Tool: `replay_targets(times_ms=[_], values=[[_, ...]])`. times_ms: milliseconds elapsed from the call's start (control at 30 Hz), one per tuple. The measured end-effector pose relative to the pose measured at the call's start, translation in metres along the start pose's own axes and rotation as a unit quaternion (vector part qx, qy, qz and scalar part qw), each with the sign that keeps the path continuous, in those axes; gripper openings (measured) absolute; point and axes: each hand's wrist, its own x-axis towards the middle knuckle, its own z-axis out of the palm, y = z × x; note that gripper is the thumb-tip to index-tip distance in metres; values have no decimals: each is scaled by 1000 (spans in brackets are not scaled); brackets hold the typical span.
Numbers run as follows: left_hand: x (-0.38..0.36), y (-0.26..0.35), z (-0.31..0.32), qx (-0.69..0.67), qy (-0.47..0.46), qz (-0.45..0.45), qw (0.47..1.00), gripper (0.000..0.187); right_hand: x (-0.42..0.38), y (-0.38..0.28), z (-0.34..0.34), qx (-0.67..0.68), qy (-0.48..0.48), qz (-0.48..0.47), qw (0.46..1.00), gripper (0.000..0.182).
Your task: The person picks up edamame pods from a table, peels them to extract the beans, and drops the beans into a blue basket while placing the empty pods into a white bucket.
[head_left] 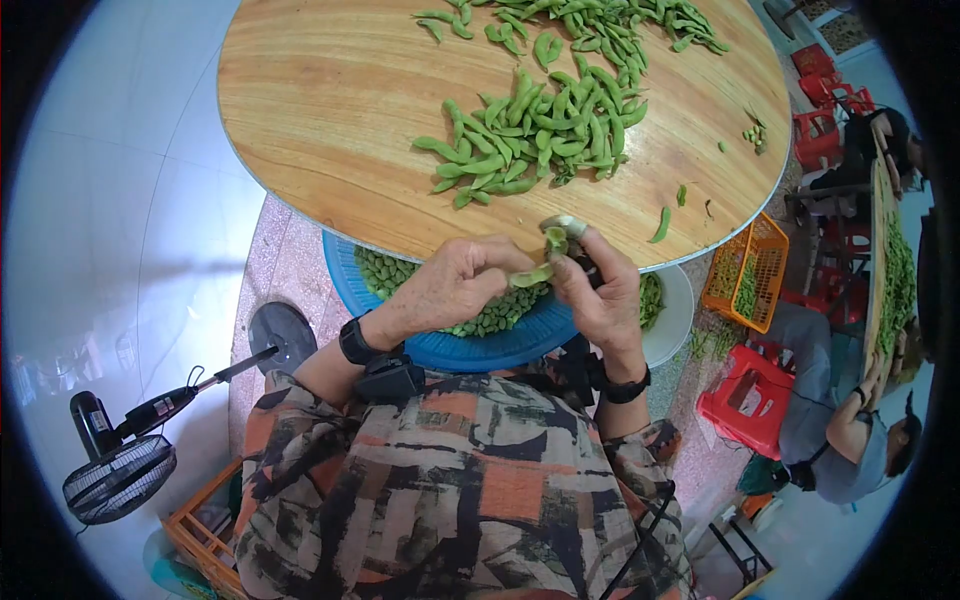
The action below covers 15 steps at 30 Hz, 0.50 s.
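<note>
My left hand [445,287] and my right hand [602,290] meet just off the near edge of the round wooden table [320,130]. Between them is a split green soybean pod [532,276]; the fingers of my left hand are closed at its left end. My right hand pinches a piece of pod [556,240] between thumb and forefinger, whose tip has a pale covering [565,224]. Below both hands, a blue basin [460,355] holds many shelled green beans [495,315]. A heap of whole pods [540,125] lies on the table beyond my hands.
A white bucket [683,310] with pods stands right of the basin. Further right are an orange crate [770,255], a red stool [745,400] and people at another table [882,240] with pods. A black fan [120,480] stands at left.
</note>
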Motion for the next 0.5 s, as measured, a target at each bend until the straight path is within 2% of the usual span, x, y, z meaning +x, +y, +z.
replay_targets(times_ms=[67, 100, 167, 200, 233, 267, 300, 333, 367, 400, 467, 500], values=[[-4, 8, 2, -2, -32, -20, 999, 19, -7, -9, -23, -11, -10, 85, 996, 34], [-6, 14, -3, -1, -31, -18, 999, 19, -13, -12, -39, -42, -8, 51, 998, 33], [-8, 24, -16, 165, -96, 58, 980, 21, -29, -14, -76, -126, -14, 12, 992, 30], [-4, 25, -18, 165, -95, 59, 980, 21, -38, -14, -95, -180, -23, 6, 983, 28], [1, 26, -19, 268, 19, 114, 957, 20, -49, -8, -115, -255, -29, 51, 965, 28], [7, 26, -20, 363, 132, 166, 907, 19, -57, -1, -129, -328, -34, 96, 939, 28], [18, 27, -23, 448, 190, 214, 847, 18, -61, 0, -135, -328, -32, 96, 939, 28], [28, 27, -25, 448, 190, 216, 847, 18, -63, 1, -140, -405, 7, 119, 906, 26], [37, 26, -27, 497, 195, 217, 817, 18, -64, 1, -143, -479, 46, 141, 865, 25], [42, 25, -28, 545, 200, 218, 784, 19, -63, -2, -141, -480, 48, 141, 865, 25], [46, 23, -26, 559, 189, 218, 778, 20, -55, -11, -124, -408, 126, 70, 901, 21], [47, 23, -25, 572, 179, 215, 771, 21, -50, -9, -114, -408, 130, 71, 901, 21]])
